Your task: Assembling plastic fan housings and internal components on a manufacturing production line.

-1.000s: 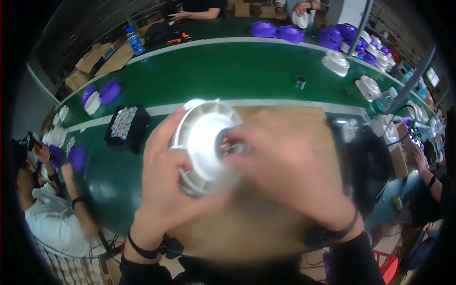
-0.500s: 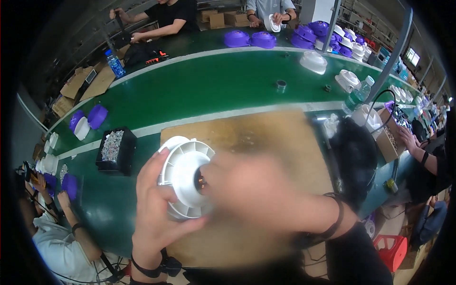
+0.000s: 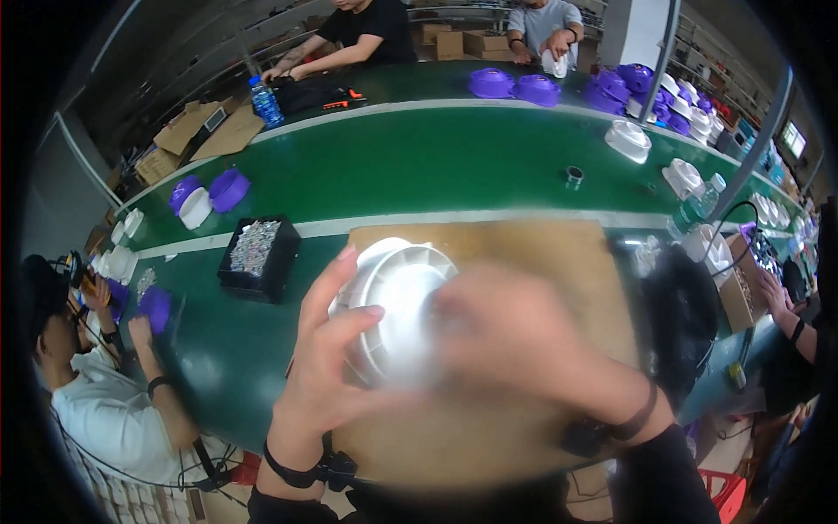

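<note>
A round white plastic housing (image 3: 394,293) with a ribbed rim is held up over the brown board, its hollow face turned toward me. My left hand (image 3: 325,360) grips it from the left, thumb and fingers spread around its edge. In front of its right side is my right hand (image 3: 515,327), badly smeared by motion. Its fingertips are at the middle of the housing and hide the centre. Whether they hold anything does not show.
The brown board (image 3: 576,384) lies on the green bench. Left of it stands a black bin (image 3: 278,278) of small metallic parts. A black bag (image 3: 676,306) and a water bottle (image 3: 701,205) are at the right. Purple covers (image 3: 230,189) rest on the green belt (image 3: 401,162). Co-workers sit on both sides.
The scene has shifted rightward in the picture as the view turned. My right hand is still at the housing's middle, now covering the dark central opening seen before. My left hand keeps its grip.
</note>
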Demonstrator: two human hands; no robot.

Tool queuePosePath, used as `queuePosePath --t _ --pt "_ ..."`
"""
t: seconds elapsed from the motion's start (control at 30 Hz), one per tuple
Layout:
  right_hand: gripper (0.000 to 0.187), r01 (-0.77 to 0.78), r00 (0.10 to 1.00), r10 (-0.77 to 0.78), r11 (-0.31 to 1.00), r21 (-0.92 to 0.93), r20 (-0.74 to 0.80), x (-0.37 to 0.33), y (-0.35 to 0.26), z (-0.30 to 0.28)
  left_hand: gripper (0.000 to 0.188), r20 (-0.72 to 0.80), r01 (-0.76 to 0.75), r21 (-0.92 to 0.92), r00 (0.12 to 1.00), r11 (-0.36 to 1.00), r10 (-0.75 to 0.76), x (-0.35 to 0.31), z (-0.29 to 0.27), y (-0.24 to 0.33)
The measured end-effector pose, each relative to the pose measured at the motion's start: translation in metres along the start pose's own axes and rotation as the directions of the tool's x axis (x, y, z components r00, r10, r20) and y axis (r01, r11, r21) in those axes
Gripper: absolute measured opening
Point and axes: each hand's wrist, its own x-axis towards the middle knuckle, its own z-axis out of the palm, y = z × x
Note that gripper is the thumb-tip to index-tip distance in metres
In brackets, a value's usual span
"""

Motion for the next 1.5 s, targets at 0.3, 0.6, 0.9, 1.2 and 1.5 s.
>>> queuePosePath --t 0.3,0.6,0.9,1.2,1.5 --pt "0.027 -0.141 0.984 0.170 0.924 0.356 -0.052 0.005 -0.016 -0.010 0.132 0.050 0.144 -0.986 0.736 0.084 -0.675 0.002 0.019 0.023" --pt "0.027 0.092 0.991 -0.089 0.995 0.033 -0.097 0.002 -0.024 -0.001 0.108 0.214 0.191 -0.976 0.784 -0.101 -0.582 -0.023 0.010 0.001" --pt "0.025 0.062 0.996 -0.055 0.992 0.114 -0.063 0.006 -0.018 0.001 0.109 0.197 0.333 -0.939 0.732 0.090 -0.653 -0.021 0.010 0.010" --pt "0.025 0.127 0.988 -0.108 0.975 0.182 -0.109 0.010 -0.017 0.014 0.111 0.120 0.287 -0.948 0.720 0.135 -0.684 -0.023 0.005 0.009" --pt "0.018 -0.151 0.979 0.194 0.892 0.425 -0.061 0.041 -0.055 0.029 0.091 -0.402 -0.140 -0.907 0.572 0.398 -0.715 -0.046 -0.096 -0.012"
